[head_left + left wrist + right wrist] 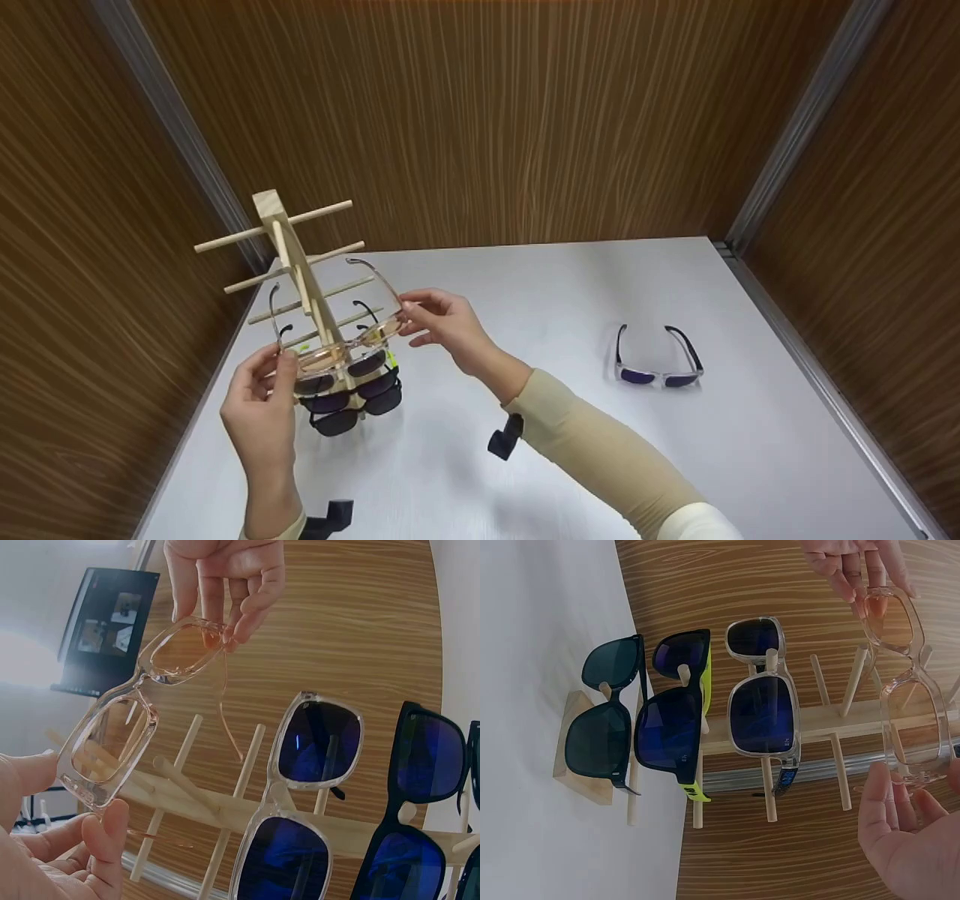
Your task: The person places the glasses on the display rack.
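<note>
Between both hands is a pair of sunglasses [142, 679] with a clear peach frame, orange-tinted lenses and temples unfolded. My left hand [262, 397] pinches one outer corner of its front; my right hand [454, 330] pinches the other, by the hinge. The temples point toward a wooden display stand [311, 289], and in the head view the glasses overlap its pegs. Lower on the stand hang clear-framed blue-lens sunglasses [761, 712], black ones with yellow temples [667, 720] and black dark-lens ones [596, 739]. The stand's upper pegs [322, 212] hold no glasses.
Another pair of sunglasses [660, 377], clear-fronted with black temples, lies unfolded at the right of the white table [570, 300]. Wood-grain panels [487, 127] enclose the back and sides. A dark screen [109, 630] shows beyond in the left wrist view.
</note>
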Action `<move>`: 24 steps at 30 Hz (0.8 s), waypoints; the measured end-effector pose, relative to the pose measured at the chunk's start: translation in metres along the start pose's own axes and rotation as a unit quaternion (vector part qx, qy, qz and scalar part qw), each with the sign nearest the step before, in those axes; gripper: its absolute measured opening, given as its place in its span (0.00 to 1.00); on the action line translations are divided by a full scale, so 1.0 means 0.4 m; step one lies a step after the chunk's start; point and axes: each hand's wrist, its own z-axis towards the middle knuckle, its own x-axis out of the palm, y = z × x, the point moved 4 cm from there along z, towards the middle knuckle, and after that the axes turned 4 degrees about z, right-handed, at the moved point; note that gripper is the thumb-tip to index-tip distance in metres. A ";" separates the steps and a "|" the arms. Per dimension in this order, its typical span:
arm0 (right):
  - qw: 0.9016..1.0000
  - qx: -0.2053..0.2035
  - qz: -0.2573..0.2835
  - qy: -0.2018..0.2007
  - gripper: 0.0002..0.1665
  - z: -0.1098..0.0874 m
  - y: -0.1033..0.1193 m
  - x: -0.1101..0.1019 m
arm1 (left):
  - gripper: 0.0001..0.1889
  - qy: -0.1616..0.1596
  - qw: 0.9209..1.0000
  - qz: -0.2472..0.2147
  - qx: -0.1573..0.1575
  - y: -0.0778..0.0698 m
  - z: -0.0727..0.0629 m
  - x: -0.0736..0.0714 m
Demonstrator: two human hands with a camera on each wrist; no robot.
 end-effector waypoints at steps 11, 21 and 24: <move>1.000 0.008 -0.006 -0.002 0.19 0.026 0.002 0.029 | 0.16 -0.008 0.999 -0.013 -0.037 0.025 0.039 -0.010; 1.000 0.019 -0.011 -0.009 0.16 0.042 -0.004 0.049 | 0.15 -0.022 0.997 -0.029 -0.071 0.038 0.063 -0.016; 1.000 0.028 -0.011 -0.008 0.16 0.045 -0.012 0.054 | 0.15 -0.021 0.995 -0.041 -0.084 0.051 0.069 -0.014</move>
